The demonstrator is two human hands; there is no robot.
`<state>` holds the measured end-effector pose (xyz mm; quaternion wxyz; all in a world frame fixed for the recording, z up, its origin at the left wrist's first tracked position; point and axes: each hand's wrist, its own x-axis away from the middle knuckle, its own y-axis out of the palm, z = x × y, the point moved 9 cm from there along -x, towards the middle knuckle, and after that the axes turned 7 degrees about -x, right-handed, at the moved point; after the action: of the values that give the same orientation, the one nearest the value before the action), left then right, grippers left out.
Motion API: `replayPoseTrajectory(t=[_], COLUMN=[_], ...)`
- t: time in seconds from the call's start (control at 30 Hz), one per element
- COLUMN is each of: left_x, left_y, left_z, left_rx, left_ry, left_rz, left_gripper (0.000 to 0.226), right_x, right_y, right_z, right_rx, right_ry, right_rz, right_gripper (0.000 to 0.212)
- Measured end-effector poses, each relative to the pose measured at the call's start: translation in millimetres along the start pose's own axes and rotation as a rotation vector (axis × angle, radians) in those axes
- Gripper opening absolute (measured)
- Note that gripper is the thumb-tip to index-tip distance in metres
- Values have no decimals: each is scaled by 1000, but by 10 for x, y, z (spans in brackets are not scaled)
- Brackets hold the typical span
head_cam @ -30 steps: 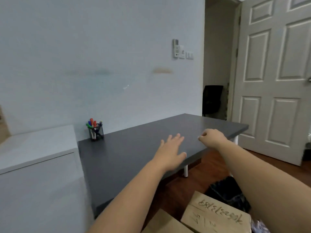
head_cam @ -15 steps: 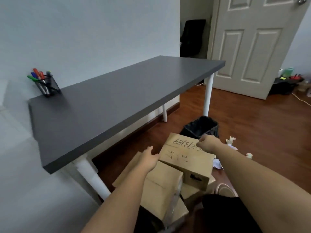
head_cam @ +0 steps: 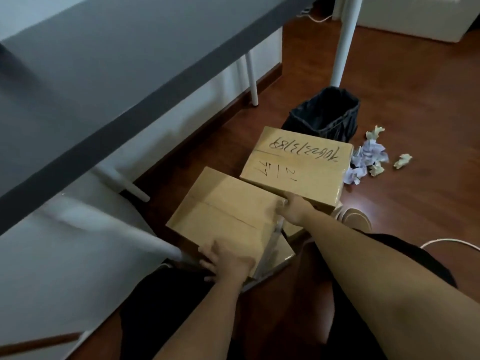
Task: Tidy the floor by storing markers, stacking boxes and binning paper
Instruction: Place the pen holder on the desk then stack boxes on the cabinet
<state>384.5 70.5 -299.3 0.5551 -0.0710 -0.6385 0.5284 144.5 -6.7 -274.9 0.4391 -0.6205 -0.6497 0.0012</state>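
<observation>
Boxes first — both hands (head_cam: 259, 237) clamp the plain brown cardboard box (head_cam: 226, 216); lift level, square it onto the handwritten brown cardboard box (head_cam: 296, 167).

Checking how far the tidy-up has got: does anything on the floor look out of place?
Yes. Crumpled paper lies loose on the wooden floor right of the black bin, not in it. The two cardboard boxes sit askew, unstacked; both hands grip the nearer box.

Matt brown cardboard boxes (head_cam: 296, 166), partly glossy with tape, sit on polished wood floor (head_cam: 415, 100) beside crumpled paper (head_cam: 368, 162).
</observation>
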Motion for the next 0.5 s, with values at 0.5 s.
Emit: replayPoseTrajectory(t=[0.5], left_x=[-166], left_y=[-30], left_z=[-701], left_rx=[829], left_ry=[-173], left_rz=[-1], left_gripper=[87], right_x=[-1], right_y=[385], right_z=[78], right_rx=[-125], right_ry=[143], right_rz=[-47], right_gripper=[62])
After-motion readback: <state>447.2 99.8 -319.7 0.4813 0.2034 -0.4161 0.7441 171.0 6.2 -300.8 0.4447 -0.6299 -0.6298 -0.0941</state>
